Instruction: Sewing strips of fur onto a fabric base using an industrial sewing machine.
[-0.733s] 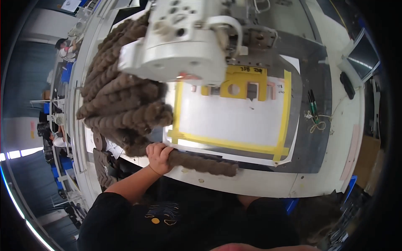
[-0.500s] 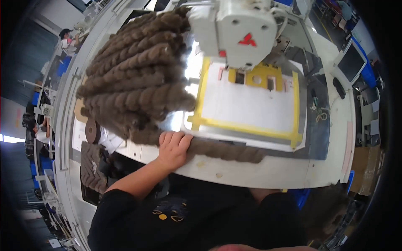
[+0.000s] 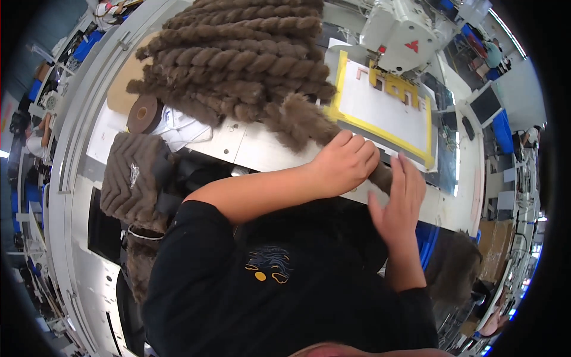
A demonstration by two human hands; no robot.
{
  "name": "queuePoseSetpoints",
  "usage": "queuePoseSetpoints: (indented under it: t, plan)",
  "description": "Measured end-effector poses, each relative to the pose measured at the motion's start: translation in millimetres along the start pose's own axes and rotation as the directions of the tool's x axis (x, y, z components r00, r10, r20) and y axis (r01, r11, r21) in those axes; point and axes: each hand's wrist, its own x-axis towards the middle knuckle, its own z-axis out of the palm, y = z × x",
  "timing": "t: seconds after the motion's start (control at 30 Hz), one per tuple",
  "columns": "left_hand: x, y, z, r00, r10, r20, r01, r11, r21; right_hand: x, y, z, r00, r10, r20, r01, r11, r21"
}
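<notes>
Right grip (image 3: pixel 402 197) arrived, left grip (image 3: pixel 345 165) round furry brown strip (image 3: pixel 381 177)

The bare left forearm (image 3: pixel 256 193) crosses slantwise toward the far right, elbow bent, the bare left hand (image 3: pixel 344 163) knuckles up with fingers (image 3: pixel 364 156) curled in tightly. Just beside it on the right, the bare right hand (image 3: pixel 399 202) points far, fingers nearly straight, thumb (image 3: pixel 375 206) spread left; the bare right forearm (image 3: pixel 407 262) rises steeply from the near side.

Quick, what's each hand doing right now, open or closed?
Left hand: closed, holding a brown fur strip.
Right hand: open beside the strip, contact unclear.
</notes>
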Motion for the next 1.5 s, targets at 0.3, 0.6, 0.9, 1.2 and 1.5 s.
queuePoseSetpoints:
  t: [0.3, 0.6, 0.9, 1.2, 1.5]
  plan:
    - [-55.7, -126.3, -45.2, 0.888, 0.252, 0.386, -0.216, 0.967, -0.133, -34.2, 124.5, 37.3, 0.778, 0.589, 0.218, -0.617, 0.781, 0.095]
    - [7.5, -169.5, -82.4, 0.944, -0.314, 0.097, 0.317, 0.794, -0.519, -3.6, 156.2, 60.0, 0.735, 0.615, 0.285, -0.677, 0.679, 0.282]
    - [218.8, -233.4, -270.1, 0.014, -0.879, -0.477, 0.843, 0.266, -0.467, 10.8, 169.4, 50.4, 0.722, 0.592, 0.360, -0.691, 0.646, 0.324]
    - [102.3, -359.5, -113.1, 0.951, -0.306, 0.036, 0.264, 0.868, 0.422, -28.0, 197.0, 48.9, 0.569, 0.665, 0.484, -0.805, 0.330, 0.493]
    - [92.5, -127.7, 20.0, 0.918, -0.088, 0.386, -0.009, 0.970, 0.244, -36.0, 219.4, 36.3, 0.612, 0.661, 0.435, -0.791, 0.501, 0.351]
